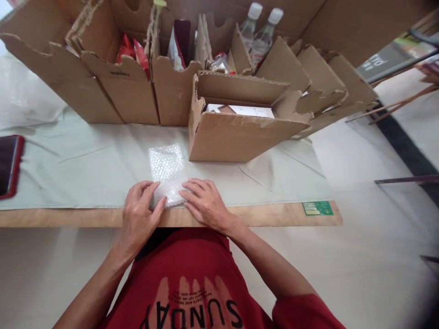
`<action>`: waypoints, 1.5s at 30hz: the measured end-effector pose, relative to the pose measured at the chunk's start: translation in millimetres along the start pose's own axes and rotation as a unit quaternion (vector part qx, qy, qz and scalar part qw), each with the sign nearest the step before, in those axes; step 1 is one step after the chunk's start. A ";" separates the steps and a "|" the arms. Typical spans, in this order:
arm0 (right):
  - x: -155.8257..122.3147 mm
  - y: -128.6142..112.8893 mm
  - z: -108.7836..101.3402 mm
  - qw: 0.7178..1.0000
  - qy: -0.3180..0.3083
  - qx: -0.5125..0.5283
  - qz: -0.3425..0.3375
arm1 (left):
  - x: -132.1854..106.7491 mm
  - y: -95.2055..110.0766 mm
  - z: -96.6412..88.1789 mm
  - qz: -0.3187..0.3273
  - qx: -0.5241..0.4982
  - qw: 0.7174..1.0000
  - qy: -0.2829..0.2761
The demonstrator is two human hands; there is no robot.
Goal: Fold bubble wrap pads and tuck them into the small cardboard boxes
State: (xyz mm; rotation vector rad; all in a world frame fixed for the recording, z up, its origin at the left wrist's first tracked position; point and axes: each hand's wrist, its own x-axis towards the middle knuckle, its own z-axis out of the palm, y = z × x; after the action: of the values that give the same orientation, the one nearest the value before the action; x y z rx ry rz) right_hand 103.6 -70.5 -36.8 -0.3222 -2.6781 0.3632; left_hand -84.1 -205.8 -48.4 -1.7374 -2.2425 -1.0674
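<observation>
A small clear bubble wrap pouch (pixel 167 165) lies flat on the table by its front edge, its near end folded over or layered. At its left edge, my left hand (pixel 140 212) grips the pouch with thumb and forefinger. My right hand (pixel 206 203) holds the opposite edge, its fingers bent over the near right corner. Both hands rest low, close to the table's wooden edge. Whether anything lies inside the pouch cannot be made out.
A cardboard file box (pixel 236 139) holding a white box (pixel 247 110) stands just behind the pouch. More cardboard compartments (pixel 123 91) line the back, with red packets (pixel 132 52) and two clear bottles (pixel 265 39). A red-cased phone (pixel 10 164) lies at the left; plastic wrapping (pixel 27 98) sits behind it.
</observation>
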 end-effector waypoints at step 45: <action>-4.5 -12.6 -52.5 0.848 0.007 0.416 0.330 | -30.9 41.3 12.1 -0.332 -0.433 0.811 -0.213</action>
State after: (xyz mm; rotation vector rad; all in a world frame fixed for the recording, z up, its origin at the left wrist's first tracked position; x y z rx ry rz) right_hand 128.1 -72.9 11.5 -0.9283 -2.0310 1.6278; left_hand -33.2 -219.6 -53.5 -1.4963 -3.0502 -2.3585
